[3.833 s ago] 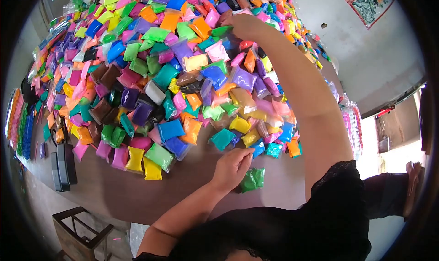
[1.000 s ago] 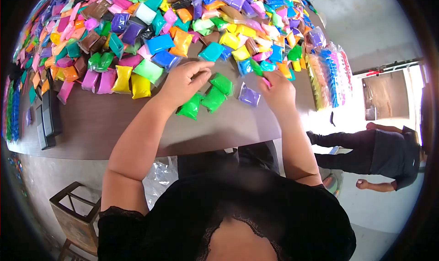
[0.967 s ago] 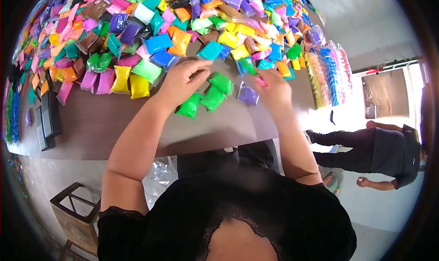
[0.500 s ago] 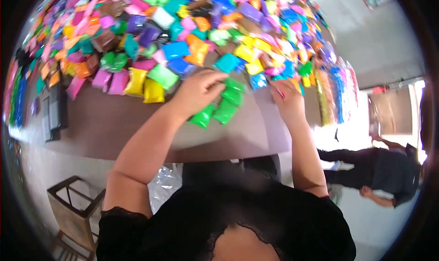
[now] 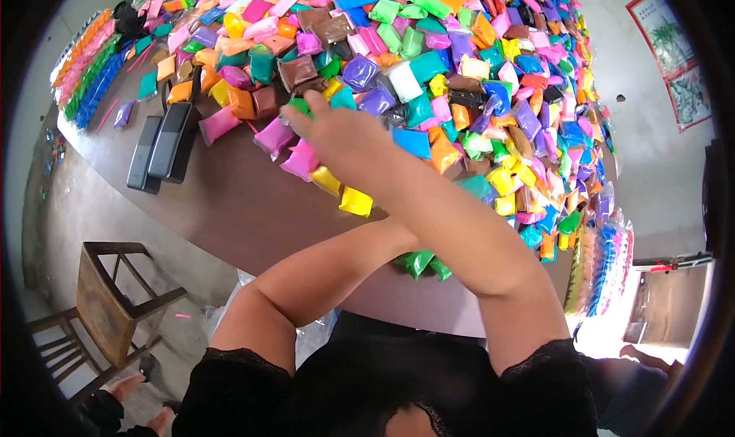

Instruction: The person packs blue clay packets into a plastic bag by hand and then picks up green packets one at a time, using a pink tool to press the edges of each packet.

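A large heap of small coloured packets covers the far part of a brown table. My right arm crosses to the left, and my right hand lies with fingers apart over the heap's near edge. Its fingertips touch a green packet, beside pink packets and yellow packets. My left forearm runs under the right arm, which hides my left hand. A few green packets peek out on the table just below that crossing.
Two black oblong devices lie on the table at the left. Bundled rows of packets sit at the far left and at the right edge. A wooden chair stands below the table, with another person's hand near it.
My right hand left the spot by the green packets and swung across to the left over the heap's edge. The view turned left, and my left hand went out of sight under the right arm.
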Action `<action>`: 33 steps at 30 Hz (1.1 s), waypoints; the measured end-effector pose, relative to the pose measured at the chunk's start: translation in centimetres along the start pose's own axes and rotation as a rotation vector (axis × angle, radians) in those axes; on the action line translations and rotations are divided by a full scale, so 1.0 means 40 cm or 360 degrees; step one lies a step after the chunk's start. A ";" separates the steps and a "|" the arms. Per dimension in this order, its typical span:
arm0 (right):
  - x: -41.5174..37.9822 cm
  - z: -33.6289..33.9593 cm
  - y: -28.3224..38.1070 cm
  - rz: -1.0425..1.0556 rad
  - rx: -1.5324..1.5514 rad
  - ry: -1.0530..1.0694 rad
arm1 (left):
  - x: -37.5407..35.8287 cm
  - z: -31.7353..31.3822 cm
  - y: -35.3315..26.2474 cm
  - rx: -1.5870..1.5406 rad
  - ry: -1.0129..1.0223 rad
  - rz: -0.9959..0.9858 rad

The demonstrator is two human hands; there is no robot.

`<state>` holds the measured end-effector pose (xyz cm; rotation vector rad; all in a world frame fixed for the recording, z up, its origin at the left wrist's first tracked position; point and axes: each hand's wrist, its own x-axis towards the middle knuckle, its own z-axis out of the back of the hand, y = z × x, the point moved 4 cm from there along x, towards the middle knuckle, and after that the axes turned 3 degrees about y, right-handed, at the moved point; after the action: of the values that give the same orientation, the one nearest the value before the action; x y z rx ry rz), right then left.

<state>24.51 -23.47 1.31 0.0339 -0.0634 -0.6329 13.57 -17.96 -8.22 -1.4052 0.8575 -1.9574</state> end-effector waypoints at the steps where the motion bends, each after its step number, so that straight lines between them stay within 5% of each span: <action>1: 0.041 -0.035 0.005 0.0016 -0.0031 0.0001 | 0.000 0.004 -0.003 0.0017 0.0015 0.0012; 7: 0.088 -0.027 -0.014 0.0005 -0.0038 0.0148 | 0.000 0.034 -0.031 0.0064 0.0093 0.0075; 13: -0.346 0.159 -0.095 -0.0107 0.0796 -0.1072 | 0.007 0.045 -0.036 -0.0042 0.0330 0.0197; 16: -0.681 0.182 -0.180 -0.1324 0.1528 -0.0896 | 0.014 0.037 -0.023 -0.0135 0.0431 0.0229; 19: -0.914 0.156 -0.217 -0.1365 0.2018 -0.1021 | 0.014 0.041 -0.025 -0.0233 0.0469 0.0423; 21: -1.018 0.033 -0.219 -0.1454 0.2334 -0.0752 | 0.020 0.044 -0.036 -0.0180 0.0450 0.0368; 25: -0.998 -0.068 -0.192 -0.1822 0.1651 -0.0748 | 0.009 0.043 -0.029 -0.0238 0.0450 0.0431; 27: -0.993 -0.038 -0.180 -0.1953 0.0815 -0.0588 | 0.006 0.044 -0.020 -0.0231 0.0478 0.0490; 31: -0.980 -0.047 -0.139 -0.1814 0.0635 -0.0557 | 0.004 0.039 -0.019 -0.0433 0.0433 0.0532; 33: -0.970 -0.078 -0.133 -0.1743 0.0631 -0.0507 | 0.008 0.044 -0.022 -0.0123 0.0467 0.0335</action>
<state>-9.64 -4.76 -3.98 0.3692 -0.5009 -1.7098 15.08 -17.96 -6.95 -1.0332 1.1746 -2.0110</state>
